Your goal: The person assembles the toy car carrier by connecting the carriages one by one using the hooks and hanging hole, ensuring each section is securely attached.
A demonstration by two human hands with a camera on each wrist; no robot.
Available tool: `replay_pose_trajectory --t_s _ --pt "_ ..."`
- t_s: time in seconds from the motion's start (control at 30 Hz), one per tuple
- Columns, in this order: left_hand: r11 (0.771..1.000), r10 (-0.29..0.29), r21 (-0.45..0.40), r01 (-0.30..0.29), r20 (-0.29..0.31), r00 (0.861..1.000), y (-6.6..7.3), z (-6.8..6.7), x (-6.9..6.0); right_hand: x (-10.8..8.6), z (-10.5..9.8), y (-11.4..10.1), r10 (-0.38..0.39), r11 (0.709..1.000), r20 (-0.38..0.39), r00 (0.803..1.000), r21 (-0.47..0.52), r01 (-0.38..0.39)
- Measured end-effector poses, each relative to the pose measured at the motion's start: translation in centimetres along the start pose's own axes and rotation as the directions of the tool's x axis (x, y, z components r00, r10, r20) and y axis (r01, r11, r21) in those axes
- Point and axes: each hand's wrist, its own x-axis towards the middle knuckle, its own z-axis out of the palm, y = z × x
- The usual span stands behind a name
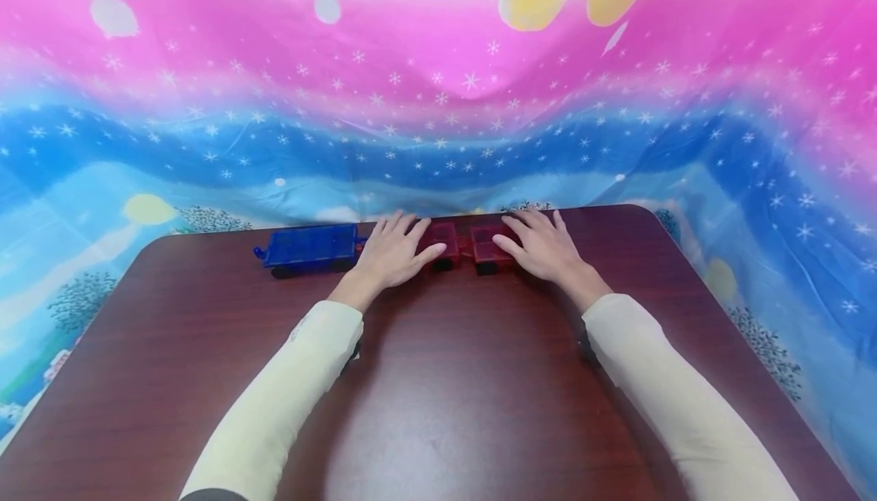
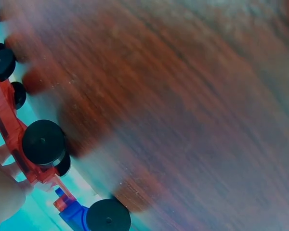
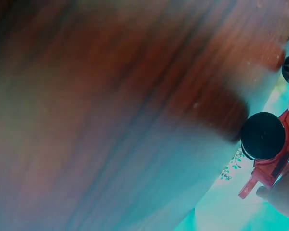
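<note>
The left hand (image 1: 393,256) and right hand (image 1: 546,250) are laid, fingers outspread, over the left red cart (image 1: 447,236) and right red cart (image 1: 484,251), near twelve o'clock on the table (image 1: 445,379). A blue cart (image 1: 311,246) is seen at nine o'clock.

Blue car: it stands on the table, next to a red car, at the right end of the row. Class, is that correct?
Not quite: the blue car is at the left end of the row, as the head view shows. It does stand on the table, next to a red car.
</note>
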Motion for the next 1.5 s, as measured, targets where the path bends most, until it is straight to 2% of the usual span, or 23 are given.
replay_pose_trajectory --t_s 0.5,0.93,1.5 --pt "0.999 0.004 0.036 -0.005 0.041 0.999 -0.2 0.7 0.5 0.7 0.4 -0.3 0.006 1.000 0.033 0.999 -0.028 -0.005" --pt "0.991 0.010 0.129 -0.018 0.062 0.998 -0.5 1.3 0.6 0.5 0.4 -0.8 0.024 0.998 0.088 0.996 -0.061 -0.019" --pt "0.999 0.027 0.033 -0.027 0.019 0.999 -0.9 1.3 0.5 0.6 0.4 -0.6 0.032 0.998 0.107 0.994 -0.060 -0.026"
